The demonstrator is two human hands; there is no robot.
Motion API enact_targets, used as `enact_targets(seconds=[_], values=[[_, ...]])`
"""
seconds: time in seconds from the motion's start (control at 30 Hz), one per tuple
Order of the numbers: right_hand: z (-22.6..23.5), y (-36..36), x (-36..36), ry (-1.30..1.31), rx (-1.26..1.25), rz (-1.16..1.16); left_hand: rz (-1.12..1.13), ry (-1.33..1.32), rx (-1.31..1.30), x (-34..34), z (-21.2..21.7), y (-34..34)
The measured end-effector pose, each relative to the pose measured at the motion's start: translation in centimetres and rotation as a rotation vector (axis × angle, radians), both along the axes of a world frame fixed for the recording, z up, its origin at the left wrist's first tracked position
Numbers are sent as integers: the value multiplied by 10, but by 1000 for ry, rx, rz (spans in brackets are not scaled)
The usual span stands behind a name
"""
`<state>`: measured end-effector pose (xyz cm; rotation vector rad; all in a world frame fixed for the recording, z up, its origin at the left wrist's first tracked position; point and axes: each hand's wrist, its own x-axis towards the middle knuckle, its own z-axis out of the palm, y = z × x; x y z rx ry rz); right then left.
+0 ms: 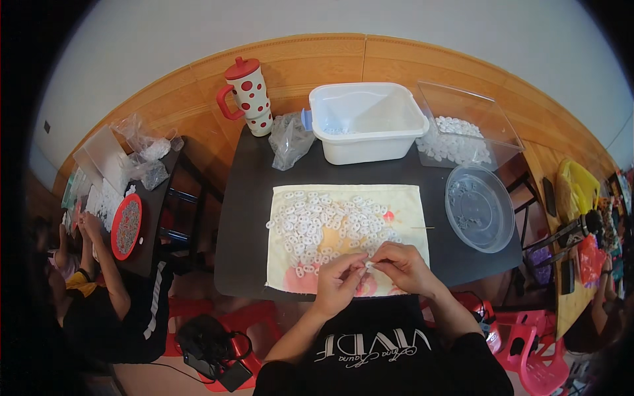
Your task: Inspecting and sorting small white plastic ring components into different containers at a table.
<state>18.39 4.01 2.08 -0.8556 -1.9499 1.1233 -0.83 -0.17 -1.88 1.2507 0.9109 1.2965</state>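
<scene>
Dark table (251,218), set against a wood-panelled wall, carrying everything in reach. At the far edge, a white plastic tub (367,122), nearly bare inside save for a thin scatter of small pieces along its floor. To its right, a clear square container (472,125) tilted up, holding a good layer of white pieces, seemingly the finished or sorted lot, though impossible to confirm from here. Nearer, a round clear lid or bowl (480,208) with only a few dark specks in it. Left of the tub, a crumpled clear plastic bag (290,140) and a white mug with red dots (247,96).

In the middle, a pale yellow cloth (403,198) spread flat, with a broad heap of small white plastic rings (323,228) covering most of it. Judging by that heap, much left to handle; only a modest share appears put aside.

At the near edge of the cloth, left hand (338,280) and right hand (401,267) drawn close together, fingertips pinched on one small white piece (368,265) between them, just over the cloth's front margin. Exact grip hard to make out at this size.

Off to the left, another person at a second table with a round red tray (126,226).
</scene>
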Motion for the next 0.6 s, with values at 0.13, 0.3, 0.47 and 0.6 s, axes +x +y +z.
enact_targets(seconds=[0.13, 0.3, 0.47, 0.6], values=[[-11, -4, 1, -22, 57, -53, 96, 412, 251, 5, 6, 4], [-11, -3, 1, -74, 123, -62, 162, 654, 354, 13, 17, 1], [-11, -3, -1, -122, 201, -53, 212, 787, 431, 12, 19, 4], [-12, -5, 0, -130, 242, -39, 190, 714, 405, 9, 15, 6]])
